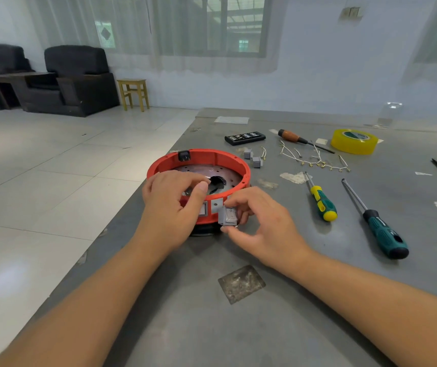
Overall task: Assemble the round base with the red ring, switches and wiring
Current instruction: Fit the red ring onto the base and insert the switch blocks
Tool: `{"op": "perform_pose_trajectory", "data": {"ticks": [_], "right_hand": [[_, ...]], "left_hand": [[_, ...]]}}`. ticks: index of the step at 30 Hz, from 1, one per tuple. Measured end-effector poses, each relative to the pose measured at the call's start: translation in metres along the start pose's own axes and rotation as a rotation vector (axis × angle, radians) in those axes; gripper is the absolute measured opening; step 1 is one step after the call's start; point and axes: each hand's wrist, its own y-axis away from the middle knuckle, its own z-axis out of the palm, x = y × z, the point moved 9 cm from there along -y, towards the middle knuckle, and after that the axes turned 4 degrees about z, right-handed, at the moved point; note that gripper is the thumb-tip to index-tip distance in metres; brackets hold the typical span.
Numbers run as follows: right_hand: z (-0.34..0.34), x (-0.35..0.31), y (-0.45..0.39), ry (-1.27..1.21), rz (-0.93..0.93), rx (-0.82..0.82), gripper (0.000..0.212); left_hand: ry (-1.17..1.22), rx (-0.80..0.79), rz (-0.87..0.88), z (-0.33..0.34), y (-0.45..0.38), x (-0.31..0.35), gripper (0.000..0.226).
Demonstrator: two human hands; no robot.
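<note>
A round base with a red ring (206,158) stands near the left edge of the grey table (278,313). Its metal floor has a dark centre hole, and a black socket (183,155) sits in the far wall. My left hand (171,205) rests on the ring's near rim, thumb over a grey switch (203,208) seated in the front wall. My right hand (258,223) pinches a loose grey rocker switch (228,216) just in front of an empty slot (217,204) beside the seated one. Two more grey switches (252,157) and short white wires (315,158) lie behind the ring.
To the right lie a yellow-green screwdriver (322,201), a longer teal-black screwdriver (378,226) and a wooden-handled one (295,139). A black bit case (245,137) and a yellow tape roll (353,141) sit further back. The table's left edge drops to the tiled floor.
</note>
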Motion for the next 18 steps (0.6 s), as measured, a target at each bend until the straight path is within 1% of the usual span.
{"op": "perform_pose_trajectory", "data": {"ticks": [1,3,6,8,12,16,18], "right_hand": [[0.000,-0.002,-0.001,0.001,-0.007,0.006,0.035],[-0.001,-0.005,-0.002,0.019,-0.022,0.008,0.034],[-0.004,-0.008,-0.003,0.026,-0.028,0.009,0.035],[-0.006,-0.010,-0.002,0.013,-0.031,0.011,0.039],[-0.007,-0.008,-0.001,-0.002,0.022,0.022,0.048],[-0.008,-0.010,0.000,0.005,0.021,0.030,0.046],[-0.008,-0.011,0.000,0.005,0.011,0.027,0.045]], "left_hand": [[-0.010,0.004,0.057,-0.002,0.003,0.006,0.023],[0.014,-0.030,0.144,-0.001,0.010,0.019,0.024],[0.082,-0.136,0.169,0.005,0.017,0.028,0.030],[0.070,-0.182,0.199,0.008,0.019,0.029,0.029],[0.045,-0.237,0.176,0.012,0.019,0.026,0.030],[0.033,-0.230,0.174,0.013,0.021,0.025,0.038],[0.039,-0.218,0.181,0.012,0.020,0.026,0.038]]}}
